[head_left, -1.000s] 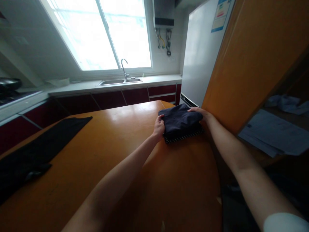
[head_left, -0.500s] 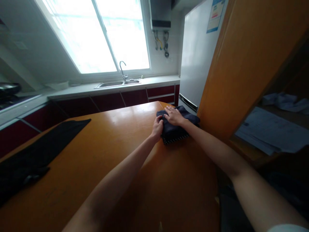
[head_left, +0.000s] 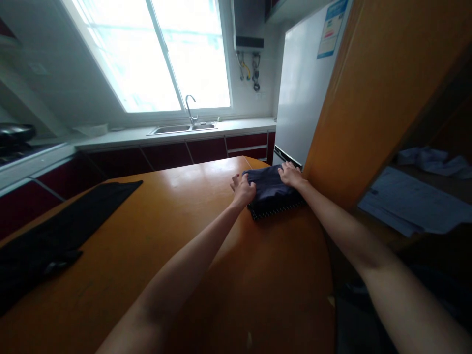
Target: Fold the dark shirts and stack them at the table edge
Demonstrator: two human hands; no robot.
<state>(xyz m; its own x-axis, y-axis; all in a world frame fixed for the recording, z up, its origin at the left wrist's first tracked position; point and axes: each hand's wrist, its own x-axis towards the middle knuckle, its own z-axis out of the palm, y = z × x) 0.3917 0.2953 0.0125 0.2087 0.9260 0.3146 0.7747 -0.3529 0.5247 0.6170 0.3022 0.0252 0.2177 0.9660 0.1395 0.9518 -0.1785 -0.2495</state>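
A folded dark navy cloth (head_left: 267, 189) lies on the wooden table, on top of a black folded piece whose near edge (head_left: 279, 211) carries white dots. At the stack's left side is my left hand (head_left: 244, 191), fingers apart and thumb against the cloth. My right hand (head_left: 292, 175) rests with stretched fingers on the far right part of the navy cloth. Both hands look open. Across the table to the left, a long black garment (head_left: 84, 216) is spread out, a good way from either hand.
The wooden table (head_left: 177, 211) has a rounded right edge. Beside it stand an orange wooden panel (head_left: 350, 98) and a white refrigerator (head_left: 300, 93). Papers (head_left: 409, 201) lie on a shelf at right. Behind are a sink (head_left: 171, 129) and a counter with red cabinets (head_left: 206, 149).
My right hand has slid right across the cloth, which now looks flatter and wider. My left hand has loosened its hold, with its fingers now spread at the left edge.
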